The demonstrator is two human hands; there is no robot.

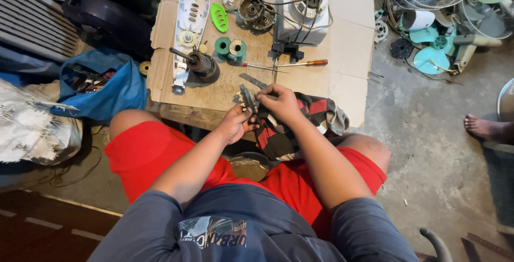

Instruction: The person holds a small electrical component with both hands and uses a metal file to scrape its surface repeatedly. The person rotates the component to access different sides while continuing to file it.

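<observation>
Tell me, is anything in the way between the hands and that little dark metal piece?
No. Both hands are already on the dark metal piece: the left hand grips it from below and the right hand pinches it from the side. The red and black cloth lies beside them, not between.

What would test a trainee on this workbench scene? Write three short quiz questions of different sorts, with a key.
1. True or false: both the left hand and the right hand hold the dark flat metal piece.
2. Multiple choice: the screwdriver with the orange handle lies (A) on the cardboard-covered table, (B) on the concrete floor, (C) in the blue bag.
3. What colour is the oval plastic part beside the long white housing?

Key: 1 true; 2 A; 3 green.
</observation>
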